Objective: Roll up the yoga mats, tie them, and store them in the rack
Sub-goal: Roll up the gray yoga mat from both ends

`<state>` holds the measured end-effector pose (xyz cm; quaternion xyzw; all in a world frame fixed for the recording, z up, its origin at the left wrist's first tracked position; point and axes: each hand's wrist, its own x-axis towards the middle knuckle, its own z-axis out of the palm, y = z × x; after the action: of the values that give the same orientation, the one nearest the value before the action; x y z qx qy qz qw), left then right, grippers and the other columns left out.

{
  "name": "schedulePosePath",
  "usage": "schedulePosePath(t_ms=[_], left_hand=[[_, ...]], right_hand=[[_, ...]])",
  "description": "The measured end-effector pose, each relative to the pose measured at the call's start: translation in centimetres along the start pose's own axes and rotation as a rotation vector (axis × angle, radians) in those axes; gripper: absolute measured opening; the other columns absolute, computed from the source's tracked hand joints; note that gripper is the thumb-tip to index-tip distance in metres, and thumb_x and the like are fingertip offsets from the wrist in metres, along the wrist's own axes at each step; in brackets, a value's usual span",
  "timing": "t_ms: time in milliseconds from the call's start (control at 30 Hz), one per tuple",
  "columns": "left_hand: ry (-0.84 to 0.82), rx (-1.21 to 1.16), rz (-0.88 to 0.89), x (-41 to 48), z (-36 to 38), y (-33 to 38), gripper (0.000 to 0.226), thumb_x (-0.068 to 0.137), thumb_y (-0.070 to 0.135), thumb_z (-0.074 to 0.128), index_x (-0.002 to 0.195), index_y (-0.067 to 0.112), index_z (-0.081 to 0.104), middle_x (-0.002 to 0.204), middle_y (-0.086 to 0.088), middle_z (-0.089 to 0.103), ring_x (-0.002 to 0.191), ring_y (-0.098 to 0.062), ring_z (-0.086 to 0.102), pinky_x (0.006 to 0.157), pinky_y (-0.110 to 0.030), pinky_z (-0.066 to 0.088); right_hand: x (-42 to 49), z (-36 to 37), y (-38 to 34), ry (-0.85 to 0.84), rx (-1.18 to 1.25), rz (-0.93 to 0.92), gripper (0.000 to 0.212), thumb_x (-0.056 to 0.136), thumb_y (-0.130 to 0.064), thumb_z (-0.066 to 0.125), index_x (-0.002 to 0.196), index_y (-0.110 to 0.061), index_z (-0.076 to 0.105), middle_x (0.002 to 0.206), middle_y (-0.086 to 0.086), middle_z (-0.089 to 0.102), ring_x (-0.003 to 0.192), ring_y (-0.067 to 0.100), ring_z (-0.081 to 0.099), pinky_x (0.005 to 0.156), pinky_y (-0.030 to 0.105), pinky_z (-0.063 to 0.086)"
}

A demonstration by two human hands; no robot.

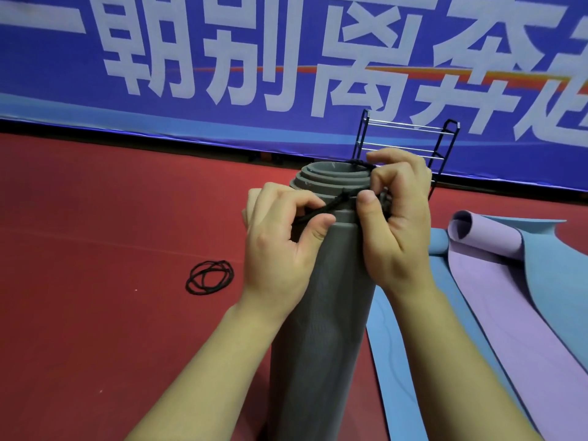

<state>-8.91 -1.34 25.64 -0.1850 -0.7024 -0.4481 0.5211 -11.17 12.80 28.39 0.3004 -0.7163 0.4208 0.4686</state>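
A rolled grey yoga mat (324,313) stands upright in front of me, its spiral end facing up. A black elastic cord (337,203) stretches across that top end. My left hand (280,246) pinches the cord between thumb and forefinger at the roll's left edge. My right hand (397,218) grips the cord at the right edge, fingers curled over the rim. A black wire rack (442,151) with thin silver rungs stands behind the roll against the banner, partly hidden by my right hand.
Several loose black cords (210,276) lie in a coil on the red floor (95,281) at left. A blue mat (401,361) and a purple mat (509,297), its far end curled, lie unrolled at right. A blue banner (254,58) with white characters backs the scene.
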Motion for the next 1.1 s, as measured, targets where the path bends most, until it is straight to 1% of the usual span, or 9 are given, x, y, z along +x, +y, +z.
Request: schedulePosePath(t_ms=[200, 333, 467, 567, 767, 867, 967, 1033, 1100], left_hand=[[0.121, 0.039, 0.049, -0.9, 0.3, 0.1, 0.032, 0.090, 0.032, 0.054, 0.081, 0.003, 0.063, 0.087, 0.001, 0.052, 0.088, -0.019, 0.047, 0.085, -0.024, 0.032], [0.112, 0.043, 0.057, -1.2, 0.7, -0.1, 0.037, 0.092, 0.036, 0.050, 0.081, 0.002, 0.064, 0.090, -0.002, 0.051, 0.092, -0.018, 0.045, 0.090, -0.021, 0.028], [0.081, 0.034, 0.005, -1.1, 1.0, 0.0, 0.032, 0.088, 0.031, 0.054, 0.082, 0.001, 0.063, 0.093, -0.007, 0.050, 0.093, -0.024, 0.046, 0.092, -0.017, 0.027], [0.080, 0.020, -0.056, -1.3, 1.2, -0.3, 0.035, 0.089, 0.035, 0.053, 0.087, 0.002, 0.062, 0.100, -0.004, 0.044, 0.098, -0.023, 0.043, 0.094, -0.018, 0.027], [0.070, -0.001, -0.041, -1.3, 1.4, -1.1, 0.023, 0.090, 0.029, 0.062, 0.087, 0.006, 0.063, 0.102, 0.000, 0.043, 0.100, -0.022, 0.045, 0.093, -0.025, 0.035], [0.072, -0.205, -0.128, -1.3, 1.4, -1.1, 0.023, 0.096, 0.039, 0.053, 0.089, 0.018, 0.058, 0.107, -0.007, 0.047, 0.112, -0.020, 0.048, 0.095, -0.024, 0.039], [0.167, -0.359, -0.401, -0.6, 1.9, -1.3, 0.024, 0.092, 0.051, 0.056, 0.095, 0.027, 0.051, 0.111, -0.005, 0.054, 0.109, -0.019, 0.054, 0.097, -0.034, 0.044], [0.142, -0.446, -0.565, -0.4, 2.1, -1.6, 0.041, 0.079, 0.054, 0.061, 0.108, 0.026, 0.050, 0.116, 0.001, 0.056, 0.113, -0.018, 0.056, 0.097, -0.032, 0.045], [0.033, -0.514, -0.586, -0.6, 2.2, -2.0, 0.059, 0.077, 0.056, 0.060, 0.123, 0.020, 0.051, 0.120, 0.008, 0.061, 0.114, -0.009, 0.059, 0.098, -0.027, 0.045]], right_hand=[[-1.2, 0.2, 0.4, 0.081, 0.061, -0.056, 0.017, 0.091, -0.017, 0.046, 0.083, -0.002, 0.050, 0.120, 0.008, 0.045, 0.117, 0.034, 0.046, 0.101, 0.037, 0.039], [-1.3, -0.2, 1.0, 0.095, 0.102, -0.099, 0.010, 0.092, -0.016, 0.045, 0.086, -0.009, 0.047, 0.123, 0.003, 0.044, 0.119, 0.021, 0.045, 0.102, 0.033, 0.038], [-1.1, -0.3, 1.5, 0.120, 0.100, -0.110, 0.015, 0.093, -0.015, 0.045, 0.084, -0.004, 0.048, 0.118, 0.000, 0.047, 0.111, 0.030, 0.049, 0.098, 0.033, 0.038], [-1.2, 0.2, 1.9, 0.156, 0.043, -0.131, 0.015, 0.093, -0.015, 0.046, 0.083, -0.005, 0.047, 0.112, -0.006, 0.052, 0.102, 0.033, 0.050, 0.088, 0.049, 0.040], [-0.9, 0.8, 2.4, 0.184, 0.102, -0.128, 0.010, 0.094, -0.016, 0.046, 0.086, -0.012, 0.043, 0.104, -0.008, 0.051, 0.093, 0.032, 0.050, 0.082, 0.049, 0.040], [-1.0, 1.0, 2.4, 0.177, 0.126, -0.137, 0.011, 0.094, -0.016, 0.046, 0.085, -0.011, 0.043, 0.101, -0.007, 0.048, 0.092, 0.030, 0.048, 0.080, 0.048, 0.039], [-1.0, 1.0, 2.2, 0.169, 0.137, -0.148, 0.012, 0.094, -0.015, 0.045, 0.084, -0.010, 0.042, 0.095, -0.008, 0.044, 0.087, 0.030, 0.045, 0.076, 0.047, 0.037], [-1.1, 0.9, 2.4, 0.168, 0.127, -0.142, 0.013, 0.094, -0.016, 0.045, 0.083, -0.011, 0.041, 0.094, -0.009, 0.042, 0.084, 0.033, 0.043, 0.073, 0.053, 0.036], [-1.3, 0.6, 2.7, 0.183, 0.107, -0.128, 0.013, 0.094, -0.017, 0.044, 0.083, -0.011, 0.041, 0.093, -0.011, 0.040, 0.082, 0.035, 0.040, 0.072, 0.056, 0.033]])
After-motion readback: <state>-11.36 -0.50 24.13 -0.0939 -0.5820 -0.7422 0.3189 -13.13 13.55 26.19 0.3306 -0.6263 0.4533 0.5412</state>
